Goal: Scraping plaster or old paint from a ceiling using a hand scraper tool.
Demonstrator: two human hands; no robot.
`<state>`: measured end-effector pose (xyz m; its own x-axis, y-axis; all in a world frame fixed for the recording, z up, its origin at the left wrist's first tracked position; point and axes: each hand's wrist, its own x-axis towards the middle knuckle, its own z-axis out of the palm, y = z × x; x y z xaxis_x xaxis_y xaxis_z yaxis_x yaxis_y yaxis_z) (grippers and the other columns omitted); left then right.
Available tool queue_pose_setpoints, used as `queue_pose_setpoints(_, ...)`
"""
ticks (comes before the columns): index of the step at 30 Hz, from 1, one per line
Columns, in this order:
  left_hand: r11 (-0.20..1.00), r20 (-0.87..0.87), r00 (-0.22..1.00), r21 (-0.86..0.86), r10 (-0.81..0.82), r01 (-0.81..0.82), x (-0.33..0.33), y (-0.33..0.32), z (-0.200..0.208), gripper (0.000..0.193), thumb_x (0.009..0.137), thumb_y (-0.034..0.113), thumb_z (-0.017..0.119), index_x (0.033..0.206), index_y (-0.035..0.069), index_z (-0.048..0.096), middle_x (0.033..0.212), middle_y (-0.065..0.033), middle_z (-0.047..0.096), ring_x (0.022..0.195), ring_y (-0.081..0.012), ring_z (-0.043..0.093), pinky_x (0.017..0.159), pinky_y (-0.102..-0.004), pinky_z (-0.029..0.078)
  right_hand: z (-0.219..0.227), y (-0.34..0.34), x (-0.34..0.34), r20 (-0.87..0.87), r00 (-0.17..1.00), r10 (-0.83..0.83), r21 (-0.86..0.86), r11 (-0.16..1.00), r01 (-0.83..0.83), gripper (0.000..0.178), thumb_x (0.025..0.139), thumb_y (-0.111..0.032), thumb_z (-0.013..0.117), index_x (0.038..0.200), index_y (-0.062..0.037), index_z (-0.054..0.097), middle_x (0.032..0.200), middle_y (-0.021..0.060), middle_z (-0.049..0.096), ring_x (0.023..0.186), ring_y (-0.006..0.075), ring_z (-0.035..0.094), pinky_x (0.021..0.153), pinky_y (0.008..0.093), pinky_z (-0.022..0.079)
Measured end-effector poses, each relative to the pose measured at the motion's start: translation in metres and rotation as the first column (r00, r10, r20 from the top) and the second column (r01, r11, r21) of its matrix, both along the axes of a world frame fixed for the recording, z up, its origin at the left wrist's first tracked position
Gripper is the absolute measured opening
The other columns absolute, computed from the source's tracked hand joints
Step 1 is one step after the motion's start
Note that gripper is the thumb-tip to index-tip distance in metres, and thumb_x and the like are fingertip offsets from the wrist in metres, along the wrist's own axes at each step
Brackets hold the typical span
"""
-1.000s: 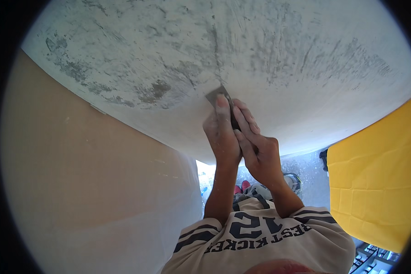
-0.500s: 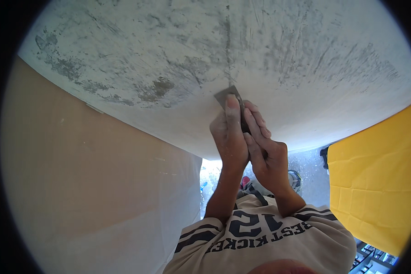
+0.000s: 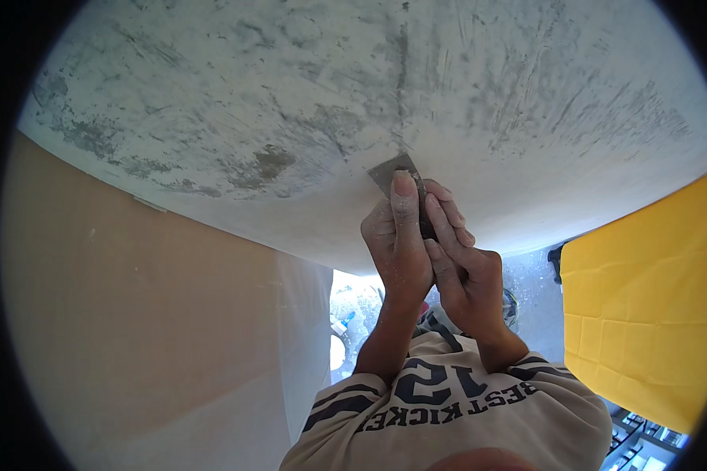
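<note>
Both my hands are raised together against a pale plastered wall (image 3: pixel 542 71) marked with grey patches and streaks. A flat grey metal scraper (image 3: pixel 388 170) rests with its blade at the wall surface, at the lower end of a dark vertical streak. My left hand (image 3: pixel 397 235) is closed on it, thumb stretched up along the blade. On its right side, my right hand (image 3: pixel 465 255) lies with fingers bent along the scraper's dark edge and its base close against my left hand. White dust covers the fingers of both. Most of the scraper's lower part is hidden between my hands.
A beige wall panel (image 3: pixel 173 314) fills the left side, with translucent sheeting (image 3: pixel 302 330) at its edge. To the right hangs a yellow sheet (image 3: pixel 644 314). Below are a dust-spotted floor (image 3: pixel 538 306), a partly hidden bucket-like container (image 3: pixel 511 308) and, at lower right, shelving (image 3: pixel 648 439).
My hands and the scraper have shifted slightly down in view, still held together. The wall's patches sit a little lower, and more floor shows at the left of my arm.
</note>
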<state>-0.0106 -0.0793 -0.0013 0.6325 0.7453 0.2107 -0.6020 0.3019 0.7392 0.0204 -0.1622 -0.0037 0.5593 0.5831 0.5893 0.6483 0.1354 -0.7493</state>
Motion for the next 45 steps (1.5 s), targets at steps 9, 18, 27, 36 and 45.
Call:
queue_pose_setpoints(9, 1.0, 0.002, 1.0, -0.012, -0.003, 0.003, -0.002, 0.001, 0.007, 0.05, 0.105, 0.043, 0.039, 0.087, -0.002, 0.055, 0.062, -0.0114, 0.055, 0.047, -0.019, 0.056, 0.045, -0.0301, 0.05, 0.012, -0.01, -0.005, -0.114, 0.992, 0.043, -0.15, 0.987, -0.061, 0.045, 0.094, -0.002, 0.052, 0.138, 0.0018, 0.051, 0.125, 0.025, 0.063, 0.097, 0.0211, 0.069, 0.092, 0.0313, 0.05)
queue_pose_setpoints(18, 1.0, 0.044, 0.999, -0.026, -0.008, 0.009, 0.003, 0.005, 0.011, 0.048, 0.105, 0.041, 0.04, 0.088, -0.001, 0.056, 0.063, -0.011, 0.056, 0.048, -0.0181, 0.057, 0.045, -0.0288, 0.051, 0.014, -0.011, -0.002, -0.227, 0.974, 0.015, -0.264, 0.962, -0.076, 0.045, 0.093, -0.003, 0.052, 0.139, -0.0003, 0.051, 0.113, 0.0231, 0.068, 0.073, 0.0132, 0.068, 0.078, 0.0258, 0.052)
queue_pose_setpoints(27, 1.0, 0.064, 0.998, -0.008, 0.003, -0.003, 0.001, 0.0, 0.009, 0.047, 0.106, 0.039, 0.037, 0.089, -0.001, 0.055, 0.062, -0.0116, 0.056, 0.047, -0.0193, 0.057, 0.045, -0.0291, 0.051, 0.013, -0.014, -0.003, -0.224, 0.975, 0.008, -0.27, 0.96, -0.069, 0.045, 0.093, -0.002, 0.054, 0.138, -0.003, 0.053, 0.104, 0.0209, 0.066, 0.08, 0.0154, 0.062, 0.074, 0.0261, 0.048)
queue_pose_setpoints(36, 1.0, 0.084, 0.996, -0.021, -0.018, 0.02, 0.004, -0.001, 0.002, 0.049, 0.106, 0.04, 0.037, 0.087, -0.002, 0.055, 0.063, -0.0119, 0.056, 0.048, -0.0196, 0.058, 0.045, -0.0298, 0.051, 0.003, -0.008, 0.003, -0.014, 1.0, 0.011, -0.086, 0.996, -0.012, 0.046, 0.093, -0.001, 0.058, 0.139, -0.0067, 0.054, 0.105, 0.0207, 0.07, 0.067, 0.0114, 0.063, 0.067, 0.0231, 0.05)
queue_pose_setpoints(45, 0.999, 0.066, 0.997, -0.041, -0.029, 0.032, 0.005, 0.004, 0.003, 0.049, 0.106, 0.04, 0.038, 0.089, -0.002, 0.055, 0.063, -0.0116, 0.055, 0.048, -0.0201, 0.058, 0.046, -0.0296, 0.051, 0.01, -0.004, 0.003, -0.04, 0.999, 0.03, -0.11, 0.993, -0.034, 0.045, 0.093, 0.0, 0.057, 0.138, -0.0019, 0.053, 0.118, 0.0208, 0.067, 0.107, 0.0241, 0.068, 0.091, 0.0298, 0.051)
